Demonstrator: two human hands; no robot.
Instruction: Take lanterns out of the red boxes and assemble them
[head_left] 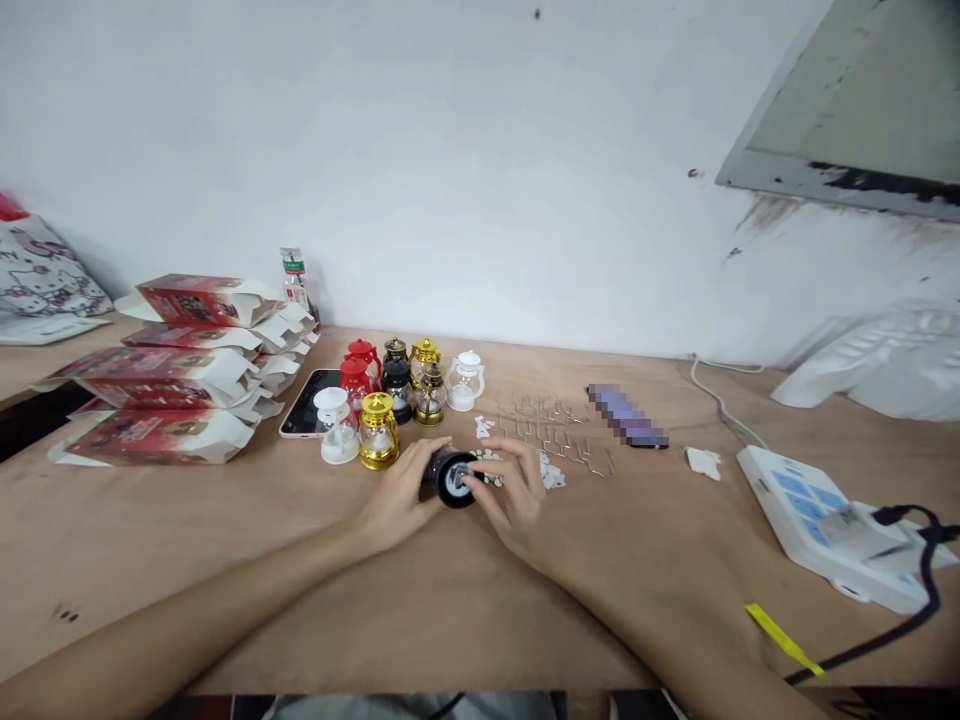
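A small black lantern (442,484) lies tipped on its side, its round underside with a pale centre facing me. My left hand (396,500) is closed around the lantern's body from the left. At the underside, the thumb and fingertips of my right hand (517,498) come together in a pinch. A small greyish piece shows by those fingertips, too small to name. Just behind my hands lie small white plastic pieces (553,474) and rows of bent metal wires (555,432). Left of them stand several mini lanterns: gold (379,432), white (466,381), red (355,383) and black (397,385).
Red printed boxes (169,377) are stacked at the left, beside a tablet (307,405) and a small bottle (294,278). A phone (626,415) lies to the right. Farther right are a white power strip (795,520) with a black cable and a yellow strip (784,638).
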